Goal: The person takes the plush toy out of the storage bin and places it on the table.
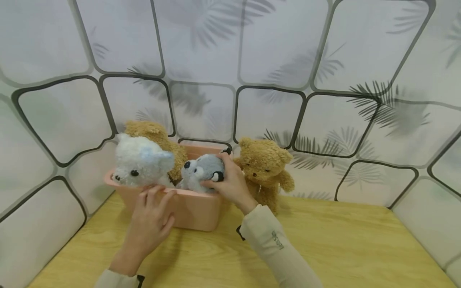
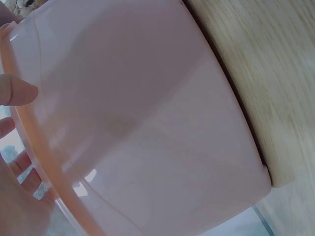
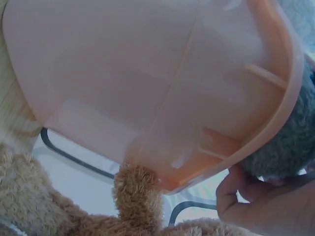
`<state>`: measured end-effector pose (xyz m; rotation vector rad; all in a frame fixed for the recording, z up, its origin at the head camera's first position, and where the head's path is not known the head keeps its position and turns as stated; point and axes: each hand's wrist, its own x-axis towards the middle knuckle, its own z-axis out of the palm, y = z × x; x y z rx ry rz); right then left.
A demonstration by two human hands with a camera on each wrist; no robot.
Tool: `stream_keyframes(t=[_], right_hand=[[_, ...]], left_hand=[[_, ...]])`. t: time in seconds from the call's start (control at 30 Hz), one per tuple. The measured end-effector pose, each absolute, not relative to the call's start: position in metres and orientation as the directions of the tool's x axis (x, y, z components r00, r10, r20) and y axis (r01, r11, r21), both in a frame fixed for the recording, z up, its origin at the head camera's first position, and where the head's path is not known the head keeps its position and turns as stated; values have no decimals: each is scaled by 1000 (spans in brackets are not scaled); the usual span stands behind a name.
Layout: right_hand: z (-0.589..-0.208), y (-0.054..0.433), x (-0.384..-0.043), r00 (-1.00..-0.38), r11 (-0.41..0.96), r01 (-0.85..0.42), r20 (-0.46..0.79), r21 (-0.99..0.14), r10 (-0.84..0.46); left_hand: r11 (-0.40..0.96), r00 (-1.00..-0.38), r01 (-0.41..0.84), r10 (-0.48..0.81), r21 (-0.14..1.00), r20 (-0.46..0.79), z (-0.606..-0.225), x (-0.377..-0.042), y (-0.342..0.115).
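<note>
On the wooden table (image 1: 342, 244) stands a pink bin (image 1: 192, 210), a brown bear (image 1: 266, 166) upright just beside its right end, and only the head view shows the faces of the white bear (image 1: 142, 158) and, at the bin's right end, the gray toy (image 1: 203, 168). The right wrist view adds two short ribs (image 3: 266, 76) under the rim and the brown bear's furry arm (image 3: 138, 191) against the bin. The left hand (image 1: 148, 222) hooks its fingers over the front rim, thumb outside; the right hand (image 1: 235, 182) grips the gray toy between thumb and fingers.
</note>
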<state>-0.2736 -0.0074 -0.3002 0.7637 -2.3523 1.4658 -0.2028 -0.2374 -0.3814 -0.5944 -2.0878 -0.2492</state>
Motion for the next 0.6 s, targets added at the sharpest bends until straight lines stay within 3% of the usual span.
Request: stream_keyframes(t=[0.23, 0.6], right_hand=[[-293, -2, -268, -781, 244, -621, 565, -744, -266], [-298, 16, -262, -782, 69, -608, 582, -791, -225]], left_hand=[[860, -449, 508, 316, -52, 836, -383, -204, -237], [863, -451, 502, 321, -60, 833, -382, -203, -238]])
